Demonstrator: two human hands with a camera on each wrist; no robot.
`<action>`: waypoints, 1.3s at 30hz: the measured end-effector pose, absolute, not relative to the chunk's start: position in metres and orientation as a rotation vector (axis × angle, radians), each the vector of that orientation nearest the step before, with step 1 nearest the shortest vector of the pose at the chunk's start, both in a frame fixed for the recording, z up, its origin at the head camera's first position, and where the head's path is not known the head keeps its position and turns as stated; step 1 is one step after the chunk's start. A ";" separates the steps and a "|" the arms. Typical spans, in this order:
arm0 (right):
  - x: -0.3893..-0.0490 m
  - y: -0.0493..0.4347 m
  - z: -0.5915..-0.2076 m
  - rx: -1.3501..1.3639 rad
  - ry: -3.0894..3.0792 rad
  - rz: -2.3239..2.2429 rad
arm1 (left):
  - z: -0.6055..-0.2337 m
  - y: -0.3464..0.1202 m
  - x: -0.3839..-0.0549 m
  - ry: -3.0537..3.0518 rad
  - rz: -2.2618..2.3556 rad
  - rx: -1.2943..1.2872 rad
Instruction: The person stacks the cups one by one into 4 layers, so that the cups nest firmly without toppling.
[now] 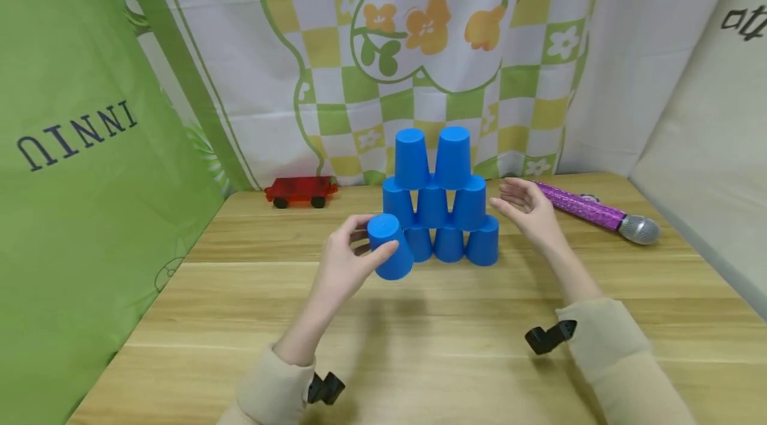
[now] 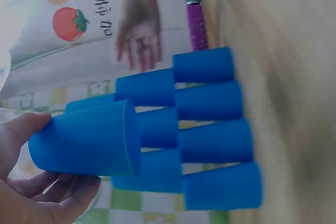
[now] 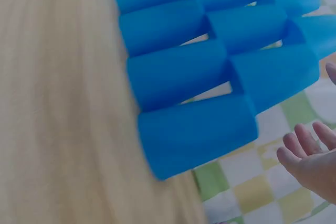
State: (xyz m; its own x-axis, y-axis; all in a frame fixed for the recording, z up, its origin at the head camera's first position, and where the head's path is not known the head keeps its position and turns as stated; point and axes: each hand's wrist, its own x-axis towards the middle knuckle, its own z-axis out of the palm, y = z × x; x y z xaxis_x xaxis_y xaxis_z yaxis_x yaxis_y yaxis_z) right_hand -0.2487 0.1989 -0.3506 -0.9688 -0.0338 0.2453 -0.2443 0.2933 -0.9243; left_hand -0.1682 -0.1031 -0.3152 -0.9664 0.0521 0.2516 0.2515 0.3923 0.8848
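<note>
My left hand (image 1: 341, 262) pinches a blue plastic cup (image 1: 392, 255) between thumb and fingers, its narrow end up and tilted a little. In the left wrist view this held cup (image 2: 86, 140) is off the table, on the near side of a pyramid of matching blue cups (image 1: 453, 158). Several upside-down cups form the pyramid's bottom row, three stand on those, and two on top side by side. From the head, the held cup hides the lower left of the pyramid. Beside the pyramid's right side, my right hand (image 1: 533, 215) is raised with loosely bent fingers, holding nothing.
A purple glittery microphone (image 1: 584, 206) with a silver head lies behind the right hand. At the back left of the wooden table (image 1: 252, 318) stands a red toy wagon (image 1: 301, 190). A patterned curtain (image 1: 335, 92) hangs right behind the table.
</note>
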 end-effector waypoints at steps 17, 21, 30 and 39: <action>-0.252 0.202 -0.388 0.181 -2.709 1.698 | -0.212 -0.125 -0.190 -2.364 -1.317 -0.426; -0.253 0.202 -0.391 0.207 -2.725 1.677 | -0.193 -0.123 -0.199 -2.356 -1.344 -0.425; -0.254 0.203 -0.396 0.247 -2.724 1.673 | -0.176 -0.111 -0.220 -2.353 -1.436 -0.439; -0.255 0.203 -0.397 0.263 -2.732 1.642 | -0.163 -0.090 -0.236 -2.386 -1.356 -0.505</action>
State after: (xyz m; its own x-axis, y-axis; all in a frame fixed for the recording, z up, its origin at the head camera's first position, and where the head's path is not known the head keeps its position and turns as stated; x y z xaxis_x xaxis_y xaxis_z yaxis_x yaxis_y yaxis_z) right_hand -0.2545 0.2033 -0.3966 -0.9849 -0.1694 0.0357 -0.1110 0.4597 -0.8811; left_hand -0.2363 -0.0902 -0.1632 -0.8755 0.1333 0.4644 0.4672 0.4787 0.7434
